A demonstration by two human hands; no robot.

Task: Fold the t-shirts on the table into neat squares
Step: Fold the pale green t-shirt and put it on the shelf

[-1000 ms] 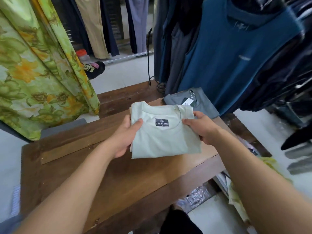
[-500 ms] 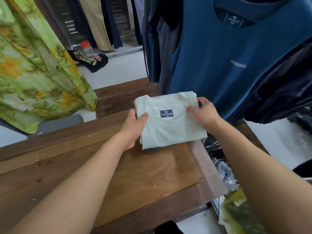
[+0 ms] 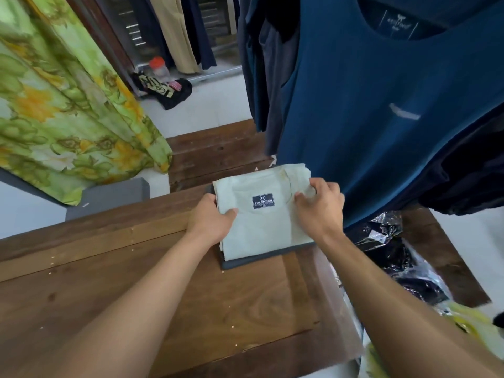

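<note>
- Gripping the folded pale green t-shirt (image 3: 261, 227) at its left edge, your left hand (image 3: 210, 222) has its thumb on top.
- Your right hand (image 3: 321, 208) pinches its far right corner with curled fingers.
- It lies label up on a folded grey t-shirt (image 3: 261, 259), on the wooden table (image 3: 136, 282).

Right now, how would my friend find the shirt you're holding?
Find the wooden table below the hanging blue top. At its far edge the left hand and right hand grip a folded pale shirt lying on a grey shirt. It alone is pale green, with a dark square label.
</note>
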